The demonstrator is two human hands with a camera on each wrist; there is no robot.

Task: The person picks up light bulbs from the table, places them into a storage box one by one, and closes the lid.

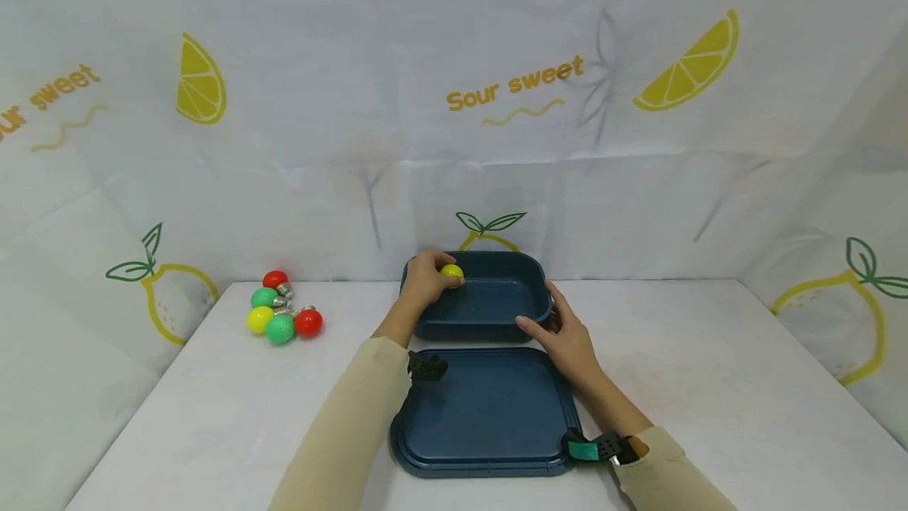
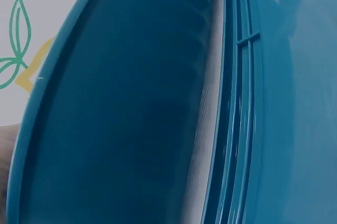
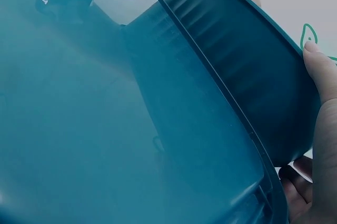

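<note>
My left hand (image 1: 426, 277) holds a round yellow light bulb (image 1: 451, 270) at the left end of a dark blue rectangular container (image 1: 489, 302). The bulb's base is hidden. With my right hand (image 1: 570, 344) I grip the container's right end, the thumb at its front right corner and the fingers along the outer side. In the right wrist view, the thumb (image 3: 318, 69) lies at the container's edge. Just in front of the container lies a matching flat lid (image 1: 489, 412), under my wrists. Most of the left hand is out of sight in the left wrist view.
Several red, green and yellow light bulbs (image 1: 280, 328) with silver screw bases lie in a cluster on the left of the white table (image 1: 681, 361). Behind the container hangs a white cloth (image 1: 319, 203) printed with lemons.
</note>
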